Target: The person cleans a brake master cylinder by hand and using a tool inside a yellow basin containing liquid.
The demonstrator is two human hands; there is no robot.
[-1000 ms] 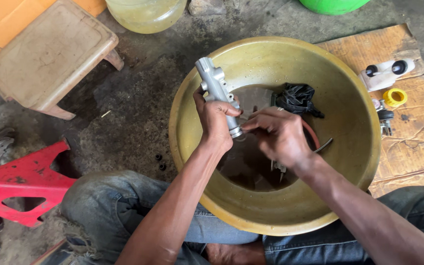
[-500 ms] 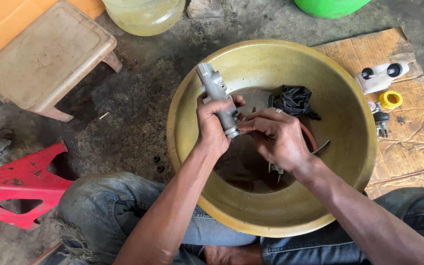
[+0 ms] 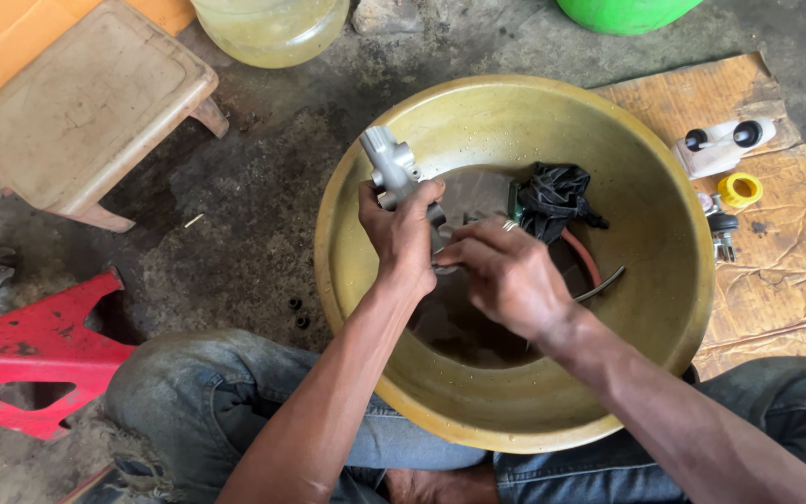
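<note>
While the left hand (image 3: 403,233) grips the grey metal cylinder (image 3: 394,173) above the yellow basin's (image 3: 664,308) left rim, the right hand (image 3: 506,275) pinches at its lower end, fingers closed, near a black rag (image 3: 552,196)

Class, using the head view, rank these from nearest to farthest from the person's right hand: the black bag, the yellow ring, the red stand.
From the right hand:
1. Black bag, inside the basin, just above the hand.
2. Yellow ring, on the cardboard to the right.
3. Red stand, on the floor, far left.
</note>
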